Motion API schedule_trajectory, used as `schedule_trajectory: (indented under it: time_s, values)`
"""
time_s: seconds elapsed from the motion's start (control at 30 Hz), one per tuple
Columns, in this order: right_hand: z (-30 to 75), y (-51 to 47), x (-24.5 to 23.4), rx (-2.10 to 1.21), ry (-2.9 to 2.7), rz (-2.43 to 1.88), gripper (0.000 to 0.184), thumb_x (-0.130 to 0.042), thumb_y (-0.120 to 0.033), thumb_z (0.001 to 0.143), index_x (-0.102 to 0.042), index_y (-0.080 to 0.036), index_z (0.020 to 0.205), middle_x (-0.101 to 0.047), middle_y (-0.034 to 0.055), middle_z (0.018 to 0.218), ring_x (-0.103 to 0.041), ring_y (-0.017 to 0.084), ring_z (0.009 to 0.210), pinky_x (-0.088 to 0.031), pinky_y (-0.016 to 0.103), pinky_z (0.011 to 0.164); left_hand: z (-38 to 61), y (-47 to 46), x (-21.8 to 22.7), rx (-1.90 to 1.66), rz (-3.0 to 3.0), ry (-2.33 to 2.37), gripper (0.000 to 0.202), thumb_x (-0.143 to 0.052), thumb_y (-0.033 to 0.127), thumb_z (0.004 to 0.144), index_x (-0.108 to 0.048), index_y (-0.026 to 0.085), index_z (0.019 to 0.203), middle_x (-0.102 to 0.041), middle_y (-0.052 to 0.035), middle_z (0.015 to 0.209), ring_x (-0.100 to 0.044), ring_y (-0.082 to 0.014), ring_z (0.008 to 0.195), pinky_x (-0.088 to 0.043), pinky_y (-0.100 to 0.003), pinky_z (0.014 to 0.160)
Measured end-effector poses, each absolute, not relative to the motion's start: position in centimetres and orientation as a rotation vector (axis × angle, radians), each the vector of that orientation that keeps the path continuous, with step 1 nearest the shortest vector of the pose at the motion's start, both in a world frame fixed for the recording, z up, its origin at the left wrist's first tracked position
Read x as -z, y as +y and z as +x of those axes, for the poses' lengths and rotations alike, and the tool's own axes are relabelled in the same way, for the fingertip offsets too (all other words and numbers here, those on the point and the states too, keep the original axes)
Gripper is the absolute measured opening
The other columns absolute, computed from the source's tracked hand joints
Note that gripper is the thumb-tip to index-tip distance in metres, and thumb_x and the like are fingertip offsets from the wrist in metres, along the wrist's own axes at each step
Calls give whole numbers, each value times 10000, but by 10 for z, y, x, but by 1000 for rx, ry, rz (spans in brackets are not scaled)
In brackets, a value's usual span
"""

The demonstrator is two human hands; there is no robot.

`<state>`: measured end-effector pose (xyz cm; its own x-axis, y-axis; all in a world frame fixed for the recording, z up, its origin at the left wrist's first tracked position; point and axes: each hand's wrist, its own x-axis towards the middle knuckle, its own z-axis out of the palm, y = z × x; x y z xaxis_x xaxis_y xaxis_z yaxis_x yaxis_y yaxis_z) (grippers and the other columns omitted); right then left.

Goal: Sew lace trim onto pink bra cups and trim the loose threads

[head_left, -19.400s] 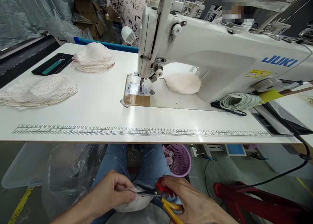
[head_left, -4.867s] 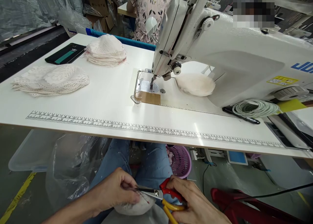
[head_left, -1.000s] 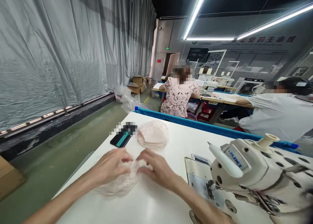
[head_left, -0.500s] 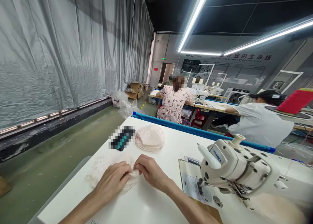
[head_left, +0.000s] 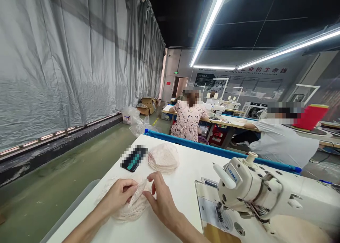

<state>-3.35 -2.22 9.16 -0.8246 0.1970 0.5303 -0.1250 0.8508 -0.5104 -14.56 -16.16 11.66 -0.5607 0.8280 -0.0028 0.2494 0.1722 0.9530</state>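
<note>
My left hand (head_left: 120,193) pinches the edge of a pale pink lace fabric piece (head_left: 132,209) between thumb and fingers. Close by on the right, my right hand (head_left: 163,198) has its thumb and forefinger spread apart at the lace, the thumb tip touching or nearly touching it. The lace is gathered and partly raised over the white table (head_left: 180,200). Part of it is hidden behind my left hand. Beyond my hands lies a rounded stack of similar pale fabric pieces (head_left: 164,158), with a dark, blurred-out flat object (head_left: 134,158) to its left.
A white JUKI sewing machine (head_left: 239,186) stands at the right of the table. A blue cloth-covered rail (head_left: 212,151) runs along the far edge. Two people sit at tables ahead, one in a printed top (head_left: 187,121). Cardboard boxes (head_left: 146,105) and plastic bags lie by the curtain.
My right hand has loosened its pinch on the lace, and its thumb and forefinger have parted. My left hand has shifted slightly left, still pinching. The lace now lies more folded open.
</note>
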Motion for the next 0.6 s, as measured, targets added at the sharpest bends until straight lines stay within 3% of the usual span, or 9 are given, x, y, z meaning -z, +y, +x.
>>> schedule_trajectory:
  time_s: [0.13,0.37,0.47,0.6]
  values:
    - [-34,-28,-93,-632,-2484,-44,319,-483,-83,775,-418,-239,1046,-525,37,991,-537,169,700,-380,256,554,-149,-167,-114,-1508,904,1811,501,-622,635,666,-628,134,673,-402,60,498,-363,-109,496,-241,-217,488]
    - [-33,-31,-93,-597,-2539,-38,256,-527,-111,793,-517,-231,1020,-561,-3,752,-519,175,649,-339,265,595,-146,-171,-123,-1657,700,1608,437,-730,557,616,-661,130,676,-524,29,566,-433,-104,528,-330,-222,539]
    - [-32,-29,-96,-638,-2533,0,155,-497,-100,803,-580,-228,829,-561,6,749,-508,161,659,-324,263,607,-147,-173,-123,-1722,651,1510,388,-757,504,623,-680,134,712,-587,3,633,-500,-118,588,-392,-233,609]
    - [-36,-32,-104,-794,-2460,-3,174,-508,-251,846,-577,-200,695,-551,22,740,-482,150,643,-319,268,599,-148,-173,-121,-1773,612,1429,350,-785,445,624,-704,130,753,-631,-26,670,-549,-132,632,-427,-242,656]
